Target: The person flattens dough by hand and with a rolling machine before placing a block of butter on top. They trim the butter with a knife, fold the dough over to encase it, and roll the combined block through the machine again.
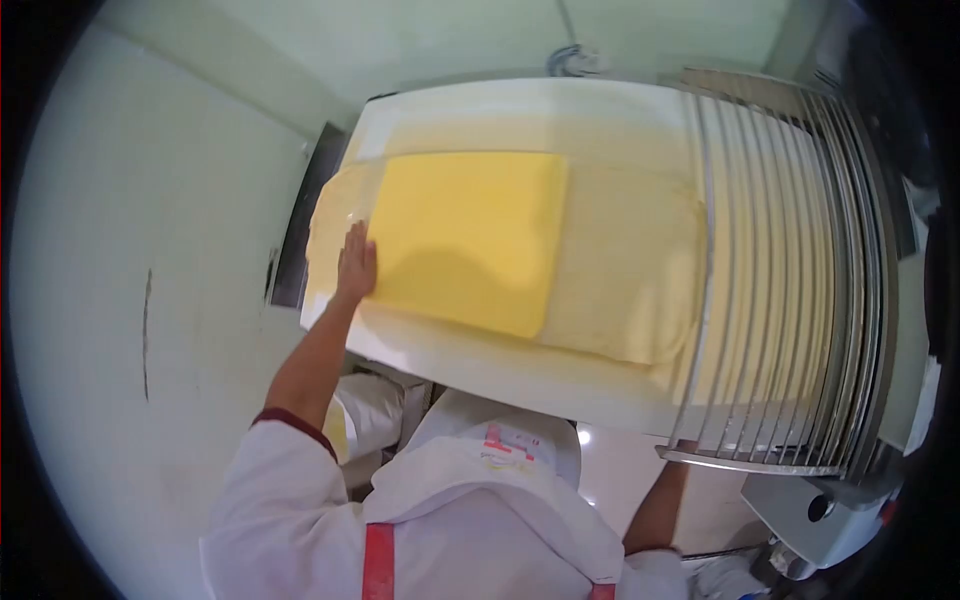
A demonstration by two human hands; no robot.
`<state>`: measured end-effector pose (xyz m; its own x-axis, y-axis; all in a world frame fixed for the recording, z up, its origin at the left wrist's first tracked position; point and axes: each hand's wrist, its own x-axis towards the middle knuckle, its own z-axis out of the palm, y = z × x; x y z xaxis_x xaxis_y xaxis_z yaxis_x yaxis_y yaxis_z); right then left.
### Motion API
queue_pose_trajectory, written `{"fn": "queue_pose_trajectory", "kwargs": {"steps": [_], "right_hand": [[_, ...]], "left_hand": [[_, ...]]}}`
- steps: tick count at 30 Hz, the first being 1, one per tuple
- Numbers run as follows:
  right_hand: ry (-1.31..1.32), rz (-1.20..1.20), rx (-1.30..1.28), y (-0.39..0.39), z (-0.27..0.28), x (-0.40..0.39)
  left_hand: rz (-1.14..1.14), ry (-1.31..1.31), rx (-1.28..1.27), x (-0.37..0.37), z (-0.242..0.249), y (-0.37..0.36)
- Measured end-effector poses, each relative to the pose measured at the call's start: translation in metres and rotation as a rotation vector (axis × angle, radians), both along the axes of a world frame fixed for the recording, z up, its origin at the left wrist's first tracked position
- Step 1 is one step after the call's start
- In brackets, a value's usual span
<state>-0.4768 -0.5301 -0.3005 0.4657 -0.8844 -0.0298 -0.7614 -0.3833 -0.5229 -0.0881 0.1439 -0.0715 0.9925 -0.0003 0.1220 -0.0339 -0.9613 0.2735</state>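
Observation:
A smooth bright yellow slab [465, 240], which looks like a sheet of butter, lies flat on a longer, paler sheet of dough [625, 265]. The dough extends past the slab on both sides. My left hand [357, 262] rests at the slab's left edge, fingers stretched out and together, partly over the pale dough. At the lower right, my right hand [684, 452] is at the front corner of the metal bar guard [770, 300]. Its fingers are hidden there, so I cannot make out whether it grips the guard.
Under the dough is a white belt surface [480, 365] of what looks like a dough sheeter, running beneath the guard. A grey machine housing [825, 520] stands at the lower right. White bags [370, 415] sit below the front edge. A pale wall [130, 280] closes the left side.

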Motion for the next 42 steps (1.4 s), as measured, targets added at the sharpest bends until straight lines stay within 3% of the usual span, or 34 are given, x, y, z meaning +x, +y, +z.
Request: {"fn": "queue_pose_trajectory", "kwargs": {"steps": [3, 4, 5, 6, 9, 11, 12, 16, 18, 20, 22, 24, 27, 30, 33, 38, 41, 42], "right_hand": [[-0.596, -0.135, 0.314, 0.126, -0.032, -0.063], [-0.740, -0.351, 0.505, 0.164, 0.010, -0.072], [-0.557, -0.444, 0.459, 0.191, 0.016, -0.102], [-0.489, -0.647, 0.529, 0.229, 0.115, -0.073], [-0.631, -0.905, 0.449, 0.228, 0.114, -0.128], [-0.737, -0.902, 0.216, 0.204, 0.134, -0.131], [-0.656, -0.811, -0.055, 0.200, 0.157, -0.113], [-0.952, -0.603, -0.236, 0.198, 0.298, -0.014], [-1.045, -0.395, -0.219, 0.184, 0.319, 0.023], [-1.024, -0.293, -0.163, 0.234, 0.362, 0.089], [-1.149, -0.165, 0.055, 0.271, 0.380, 0.135], [-1.115, -0.135, 0.321, 0.300, 0.386, 0.171], [-1.002, 0.134, 0.419, 0.338, 0.372, 0.221], [-0.869, 0.387, 0.535, 0.353, 0.365, 0.259], [-0.597, 0.543, 0.636, 0.359, 0.356, 0.295], [-0.270, 0.942, 0.752, 0.397, 0.328, 0.372], [-0.212, 1.116, 0.715, 0.415, 0.310, 0.404], [-0.149, 1.149, 0.627, 0.417, 0.312, 0.410]], "left_hand": [[-0.027, -0.117, -0.143, -0.017, -0.010, 0.058], [-0.063, -0.159, -0.172, -0.020, -0.002, 0.052], [-0.017, -0.161, -0.117, -0.023, 0.006, 0.046], [0.035, -0.155, -0.066, -0.032, 0.020, 0.031], [0.051, -0.309, -0.052, -0.030, 0.026, 0.024], [0.029, -0.383, -0.098, -0.024, 0.035, 0.023], [0.018, -0.512, -0.093, -0.024, 0.046, 0.017], [0.046, -0.269, -0.442, -0.013, 0.058, 0.033], [0.071, -0.156, -0.610, -0.010, 0.068, 0.038], [0.193, 0.067, -0.937, -0.013, 0.080, 0.042], [0.238, 0.287, -1.174, -0.023, 0.076, 0.051], [0.207, 0.493, -1.326, -0.033, 0.064, 0.073], [-0.058, 0.513, -1.124, -0.032, 0.057, 0.091], [-0.127, 0.595, -1.133, -0.024, 0.061, 0.102], [-0.040, 0.766, -1.248, -0.005, 0.082, 0.095], [-0.017, 0.412, -0.756, 0.082, 0.065, 0.032], [-0.066, 0.314, -1.085, 0.086, 0.088, 0.011], [0.018, 0.295, -1.184, 0.084, 0.078, 0.016]]}}
